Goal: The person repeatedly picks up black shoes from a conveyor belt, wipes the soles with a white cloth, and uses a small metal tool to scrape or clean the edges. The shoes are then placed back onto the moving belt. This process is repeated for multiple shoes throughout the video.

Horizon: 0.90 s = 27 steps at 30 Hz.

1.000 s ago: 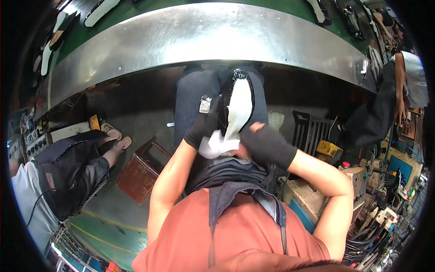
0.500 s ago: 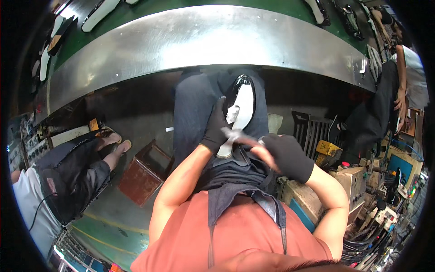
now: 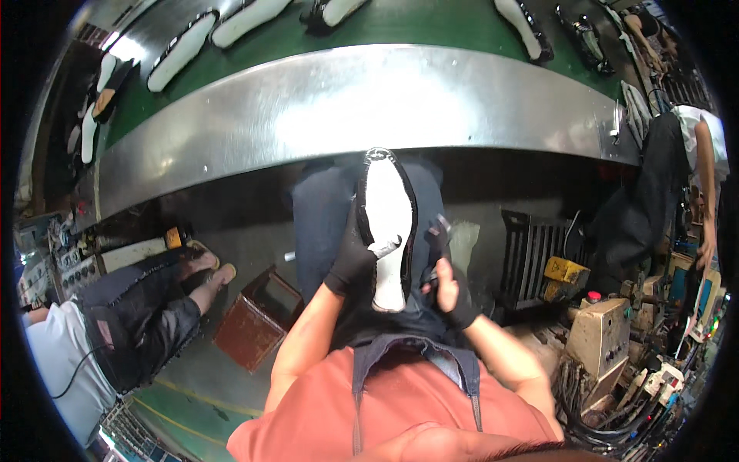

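Turned sole-up since the earlier frame: black shoe [image 3: 387,231] with white sole, now lying lengthwise on the lap, toe toward the steel-edged worktop [image 3: 346,108]. Left hand [image 3: 352,258], black-gloved, clamped on the shoe's left side, thumb over the sole. Right hand [image 3: 446,281], closed around a small dark tool [image 3: 437,231], drawn off to the shoe's right, no longer meeting the left above it. Judged as checking or trimming the sole edge; next calls for bringing the tool back to the rim with a firm left-hand hold. Brown box [image 3: 258,319] on the floor, left.
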Each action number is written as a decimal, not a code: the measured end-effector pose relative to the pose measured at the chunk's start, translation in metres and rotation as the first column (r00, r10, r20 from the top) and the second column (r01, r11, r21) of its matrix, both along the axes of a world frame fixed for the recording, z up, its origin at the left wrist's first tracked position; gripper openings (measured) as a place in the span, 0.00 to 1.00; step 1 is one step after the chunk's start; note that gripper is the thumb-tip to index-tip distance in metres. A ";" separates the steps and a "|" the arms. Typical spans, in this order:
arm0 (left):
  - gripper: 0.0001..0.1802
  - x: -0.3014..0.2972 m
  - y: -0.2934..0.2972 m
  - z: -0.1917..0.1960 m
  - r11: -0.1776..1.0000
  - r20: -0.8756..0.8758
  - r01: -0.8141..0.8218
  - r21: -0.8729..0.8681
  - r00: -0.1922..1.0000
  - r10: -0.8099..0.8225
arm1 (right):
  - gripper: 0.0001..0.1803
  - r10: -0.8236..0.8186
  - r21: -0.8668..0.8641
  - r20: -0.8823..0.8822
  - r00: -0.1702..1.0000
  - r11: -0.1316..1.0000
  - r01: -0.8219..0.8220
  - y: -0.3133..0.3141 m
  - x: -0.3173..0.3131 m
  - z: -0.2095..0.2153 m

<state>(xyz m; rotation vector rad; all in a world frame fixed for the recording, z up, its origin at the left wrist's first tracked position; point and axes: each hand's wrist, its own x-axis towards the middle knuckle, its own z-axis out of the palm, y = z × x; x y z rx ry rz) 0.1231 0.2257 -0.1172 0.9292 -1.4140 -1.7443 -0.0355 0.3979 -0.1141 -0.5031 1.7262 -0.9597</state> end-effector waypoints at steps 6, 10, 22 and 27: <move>0.28 -0.095 -0.155 0.122 0.893 -0.537 0.221 0.392 0.843 0.027 | 0.26 -0.021 -0.209 -0.105 0.994 0.978 -0.002 -0.001 0.011 -0.008; 0.29 -0.141 -0.184 0.107 0.880 -0.015 -0.084 -0.467 0.996 0.087 | 0.25 -0.076 -0.209 0.046 0.996 0.974 0.085 -0.017 -0.001 -0.003; 0.55 -0.115 -0.414 0.028 0.659 0.597 -0.018 -0.752 0.405 0.692 | 0.28 0.105 -0.224 0.053 0.993 0.970 -0.091 -0.024 -0.012 -0.002; 0.44 -0.105 -0.446 0.015 0.785 0.665 0.060 -0.616 0.574 0.478 | 0.30 0.065 -0.186 0.062 0.996 0.981 -0.052 -0.024 -0.009 0.001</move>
